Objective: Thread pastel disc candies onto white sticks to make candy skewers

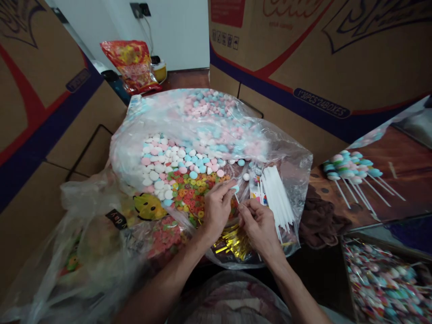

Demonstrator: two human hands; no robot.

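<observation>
My left hand [218,209] pinches a small pale blue marshmallow [235,189] by its edge. Just to its right, my right hand [259,222] is closed around a thin white stick [236,198], whose upper end meets or nearly meets the marshmallow; the fingers hide the exact contact. Beneath both hands lie small ring-shaped gummies [191,193] in orange, green and yellow. White, pink and blue marshmallows [162,166] are heaped beyond them on clear plastic. A bundle of white sticks [277,198] lies right of my right hand, and gold twist ties [235,243] lie below.
Large cardboard boxes [270,85] stand at the back right and left. Candy sticks threaded with marshmallows [354,166] lie at the right, above a box of wrapped candies [388,279]. A brown cloth [322,220] and a red snack bag [133,65] are also there.
</observation>
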